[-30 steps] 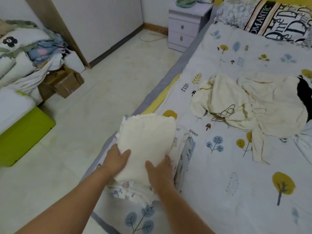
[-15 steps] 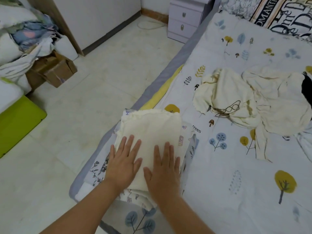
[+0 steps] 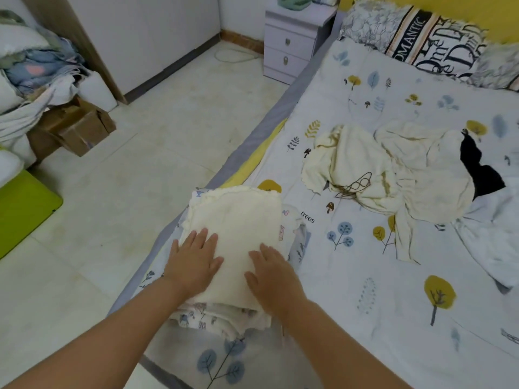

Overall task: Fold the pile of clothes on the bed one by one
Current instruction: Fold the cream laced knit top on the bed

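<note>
At the near edge of the bed (image 3: 365, 318), the left hand (image 3: 193, 259) and right hand (image 3: 271, 273) lie flat, fingers straight, palms down on a folded cream garment (image 3: 238, 217). This garment tops a stack of folded printed clothes (image 3: 222, 321) resting on the bed's leaf-patterned sheet. Farther along the bed, well apart from the stack, lies the unfolded pile: crumpled cream clothes (image 3: 393, 169) touching a black item (image 3: 477, 167). A patterned pillow (image 3: 438, 43) sits at the head, beside a white nightstand (image 3: 292, 43).
</note>
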Motion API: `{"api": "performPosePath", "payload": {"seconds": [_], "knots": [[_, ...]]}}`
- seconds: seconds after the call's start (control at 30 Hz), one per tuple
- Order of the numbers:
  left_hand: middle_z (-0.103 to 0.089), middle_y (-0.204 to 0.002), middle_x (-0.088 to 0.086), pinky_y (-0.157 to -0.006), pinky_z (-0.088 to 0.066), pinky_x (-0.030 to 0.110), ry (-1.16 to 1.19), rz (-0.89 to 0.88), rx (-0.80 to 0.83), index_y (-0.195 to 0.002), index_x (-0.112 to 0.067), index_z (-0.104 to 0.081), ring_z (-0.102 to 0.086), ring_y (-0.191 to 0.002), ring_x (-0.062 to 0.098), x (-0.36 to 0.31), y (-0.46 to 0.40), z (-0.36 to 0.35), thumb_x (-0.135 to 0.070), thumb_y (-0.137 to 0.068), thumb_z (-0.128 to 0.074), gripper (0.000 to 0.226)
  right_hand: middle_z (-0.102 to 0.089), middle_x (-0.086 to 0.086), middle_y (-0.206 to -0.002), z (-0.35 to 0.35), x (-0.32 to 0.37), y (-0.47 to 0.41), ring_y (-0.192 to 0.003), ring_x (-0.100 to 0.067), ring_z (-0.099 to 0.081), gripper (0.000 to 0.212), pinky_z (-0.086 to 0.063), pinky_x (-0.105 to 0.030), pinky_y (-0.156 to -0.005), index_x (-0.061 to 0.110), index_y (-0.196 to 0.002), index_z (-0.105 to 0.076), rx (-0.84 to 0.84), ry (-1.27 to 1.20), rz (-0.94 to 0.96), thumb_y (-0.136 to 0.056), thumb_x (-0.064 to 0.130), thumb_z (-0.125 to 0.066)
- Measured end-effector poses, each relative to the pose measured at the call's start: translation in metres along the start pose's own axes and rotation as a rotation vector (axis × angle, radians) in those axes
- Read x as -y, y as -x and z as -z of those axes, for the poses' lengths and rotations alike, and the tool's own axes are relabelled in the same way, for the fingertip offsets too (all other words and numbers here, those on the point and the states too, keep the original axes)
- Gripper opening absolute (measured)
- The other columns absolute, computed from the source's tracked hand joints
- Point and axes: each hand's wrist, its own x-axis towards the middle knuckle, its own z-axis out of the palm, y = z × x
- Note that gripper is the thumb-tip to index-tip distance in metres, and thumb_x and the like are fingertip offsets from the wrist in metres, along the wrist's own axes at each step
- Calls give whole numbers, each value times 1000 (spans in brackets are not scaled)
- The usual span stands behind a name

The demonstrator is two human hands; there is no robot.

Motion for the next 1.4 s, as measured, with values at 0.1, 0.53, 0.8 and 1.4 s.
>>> {"api": "performPosePath", "payload": {"seconds": [0.1,0.53,0.8,1.4], "knots": [[-57,-117,7,-98,-37,37,-140,-65,-53,-108,-14,-52,-53,-109,23,-21,6,39,-37,-97,-29,34,-47,-8,-131,29,-10,25,-121,-24,-43,35,-38,-36,-98,14,-131,-45,11,41,16,-97,20,-37],[-58,-123,3,-80,-38,24,-54,-354,34,-119,-17,-50,-54,-112,20,-211,36,97,-34,-97,-40,30,-54,-14,-123,130,-147,151,-111,-31,-51,35,-41,-36,-86,11,-131,-43,62,126,-160,-97,18,-39],[-52,-133,-2,-94,-37,25,-21,-393,54,-132,-24,-44,-48,-121,16,-340,23,73,-39,-97,-40,39,-57,-13,-117,157,-281,209,-95,-25,-53,29,-39,-27,-68,9,-121,-50,69,164,-270,-95,16,-39],[-43,-132,6,-92,-39,32,-209,-302,-114,-131,-16,-39,-42,-120,23,-415,-174,39,-23,-93,-40,39,-43,-6,-122,134,-424,56,-112,-20,-42,36,-37,-31,-92,15,-128,-40,18,190,-358,-92,9,-40]]}}
